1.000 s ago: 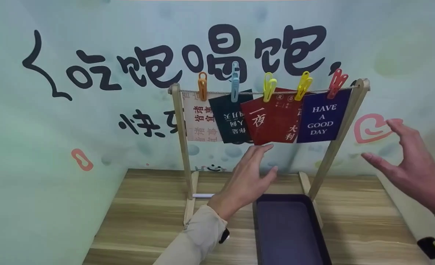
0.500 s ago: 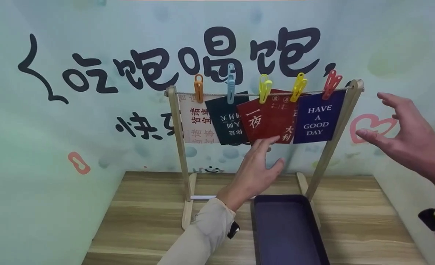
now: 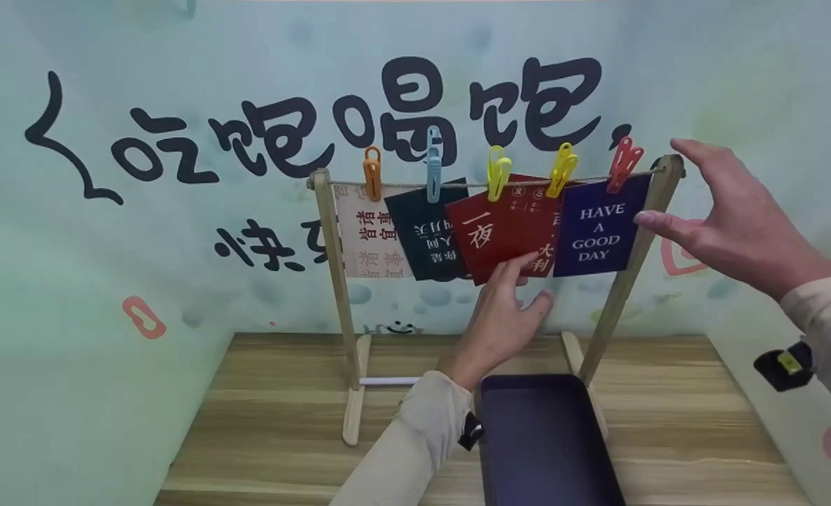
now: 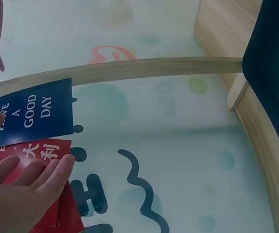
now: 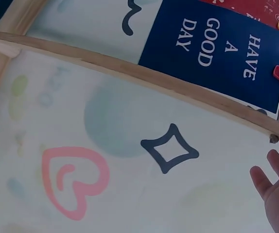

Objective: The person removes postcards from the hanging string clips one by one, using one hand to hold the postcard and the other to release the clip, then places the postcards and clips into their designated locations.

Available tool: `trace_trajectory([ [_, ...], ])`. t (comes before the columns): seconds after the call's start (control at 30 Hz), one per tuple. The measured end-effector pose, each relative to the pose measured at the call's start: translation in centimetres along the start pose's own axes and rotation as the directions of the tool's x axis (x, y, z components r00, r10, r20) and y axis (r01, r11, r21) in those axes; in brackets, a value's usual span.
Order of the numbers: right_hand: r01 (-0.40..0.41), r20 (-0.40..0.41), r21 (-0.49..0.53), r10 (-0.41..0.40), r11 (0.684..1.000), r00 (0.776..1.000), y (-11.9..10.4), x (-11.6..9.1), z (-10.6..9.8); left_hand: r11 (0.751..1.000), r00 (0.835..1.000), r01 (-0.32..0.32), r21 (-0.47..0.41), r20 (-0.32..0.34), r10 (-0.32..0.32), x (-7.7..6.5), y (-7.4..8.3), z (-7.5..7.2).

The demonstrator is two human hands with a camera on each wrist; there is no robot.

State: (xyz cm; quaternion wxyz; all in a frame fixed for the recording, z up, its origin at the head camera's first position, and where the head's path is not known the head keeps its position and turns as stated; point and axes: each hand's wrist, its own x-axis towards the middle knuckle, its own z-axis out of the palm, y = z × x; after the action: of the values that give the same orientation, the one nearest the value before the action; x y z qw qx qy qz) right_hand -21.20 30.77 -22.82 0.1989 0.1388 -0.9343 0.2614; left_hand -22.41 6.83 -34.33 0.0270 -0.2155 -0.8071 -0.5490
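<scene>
My left hand is at the centre of the frame, fingers loosely bent and released, thumb apart; its forefinger overlaps the lower right of the overlapping red cards, though I cannot tell whether it touches them; my right hand is at the right of the frame, also released, forefinger and thumb spread wide; the forefinger is near the top of the right post, the thumb tip by the right edge of a blue card reading "HAVE A GOOD DAY", contact unclear.

The cards hang from a string across a wooden stand, in the middle of the frame and right of it; a red clip pins the blue card; two yellow clips are at the red ones; left of them, a light blue clip pins a dark green card; leftmost, an orange clip pins a pale card; at the lower centre-right, a dark tray lies on the wood-grain table; a pale wall fills the background.
</scene>
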Motion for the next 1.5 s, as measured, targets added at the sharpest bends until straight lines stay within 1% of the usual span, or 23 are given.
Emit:
trace_trajectory([
  [0.07, 0.022, 0.008, -0.022, -0.022, 1.0, 1.0, -0.3, 0.6, -0.1, 1.0, 1.0, 0.004, -0.012, -0.008, -0.004, 0.2, -0.2, 0.4],
  [0.13, 0.037, 0.021, -0.041, -0.037, 0.998, 0.999, -0.6, 1.1, -0.2, 1.0, 1.0, 0.021, -0.023, -0.016, -0.022, 0.5, -0.3, 0.6],
  [0.23, 0.037, 0.055, -0.06, -0.034, 0.997, 0.998, -1.1, 2.1, -0.4, 0.999, 0.998, 0.045, -0.03, -0.037, -0.046, 0.8, -0.5, 0.9],
  [0.37, 0.012, 0.118, -0.087, -0.002, 0.996, 0.993, -1.8, 3.4, -0.7, 0.998, 0.997, 0.051, -0.027, -0.062, -0.052, 1.4, -0.7, 1.3],
  [0.47, -0.018, 0.171, -0.1, 0.035, 0.995, 0.985, -2.1, 4.2, -0.9, 0.997, 0.996, 0.06, -0.042, -0.067, -0.063, 1.8, -0.7, 1.8],
  [0.53, -0.038, 0.197, -0.1, 0.057, 0.994, 0.979, -2.3, 4.6, -1.0, 0.994, 0.994, 0.08, -0.078, -0.071, -0.085, 2.0, -0.8, 2.1],
  [0.6, -0.063, 0.215, -0.092, 0.081, 0.994, 0.973, -2.5, 5.0, -1.1, 0.985, 0.991, 0.105, -0.138, -0.067, -0.115, 2.2, -0.8, 2.4],
  [0.73, -0.078, 0.249, -0.106, 0.102, 0.991, 0.963, -2.6, 5.5, -1.3, 0.955, 0.987, 0.14, -0.263, -0.039, -0.156, 2.4, -0.9, 2.8],
  [0.83, -0.058, 0.269, -0.147, 0.096, 0.988, 0.958, -2.6, 5.8, -1.3, 0.934, 0.986, 0.147, -0.325, -0.025, -0.164, 2.7, -1.0, 3.2],
  [0.97, 0.003, 0.272, -0.173, 0.045, 0.985, 0.961, -2.6, 6.1, -1.2, 0.904, 0.979, 0.149, -0.401, -0.069, -0.192, 3.0, -1.2, 3.9],
  [1.03, 0.032, 0.268, -0.189, 0.02, 0.981, 0.963, -2.6, 6.1, -1.1, 0.893, 0.974, 0.143, -0.428, -0.098, -0.203, 3.1, -1.3, 4.2],
  [1.1, 0.045, 0.261, -0.202, 0.01, 0.978, 0.965, -2.6, 6.1, -1.0, 0.886, 0.969, 0.13, -0.445, -0.131, -0.208, 3.2, -1.3, 4.5],
  [1.17, 0.046, 0.25, -0.206, 0.007, 0.977, 0.968, -2.6, 6.1, -1.1, 0.877, 0.966, 0.122, -0.465, -0.148, -0.213, 3.3, -1.2, 4.7],
  [1.23, 0.039, 0.246, -0.193, 0.01, 0.98, 0.969, -2.7, 6.0, -1.2, 0.85, 0.962, 0.123, -0.513, -0.15, -0.23, 3.3, -1.1, 4.8],
  [1.33, 0.037, 0.241, -0.175, 0.006, 0.984, 0.971, -2.9, 6.0, -1.4, 0.79, 0.954, 0.14, -0.598, -0.133, -0.269, 3.2, -0.7, 5.0],
  [1.4, 0.041, 0.233, -0.172, 0.0, 0.984, 0.973, -3.0, 6.0, -1.5, 0.759, 0.952, 0.144, -0.635, -0.12, -0.281, 3.1, -0.4, 5.1],
  [1.43, 0.042, 0.228, -0.177, 0.0, 0.983, 0.974, -3.0, 6.0, -1.6, 0.754, 0.953, 0.143, -0.642, -0.117, -0.28, 3.1, -0.3, 5.1],
  [1.47, 0.042, 0.226, -0.183, 0.001, 0.982, 0.974, -3.1, 6.0, -1.6, 0.755, 0.954, 0.139, -0.641, -0.119, -0.277, 3.1, -0.2, 5.2],
  [1.5, 0.04, 0.226, -0.191, 0.004, 0.981, 0.974, -3.1, 6.0, -1.7, 0.762, 0.955, 0.137, -0.632, -0.121, -0.272, 3.1, -0.2, 5.2],
])
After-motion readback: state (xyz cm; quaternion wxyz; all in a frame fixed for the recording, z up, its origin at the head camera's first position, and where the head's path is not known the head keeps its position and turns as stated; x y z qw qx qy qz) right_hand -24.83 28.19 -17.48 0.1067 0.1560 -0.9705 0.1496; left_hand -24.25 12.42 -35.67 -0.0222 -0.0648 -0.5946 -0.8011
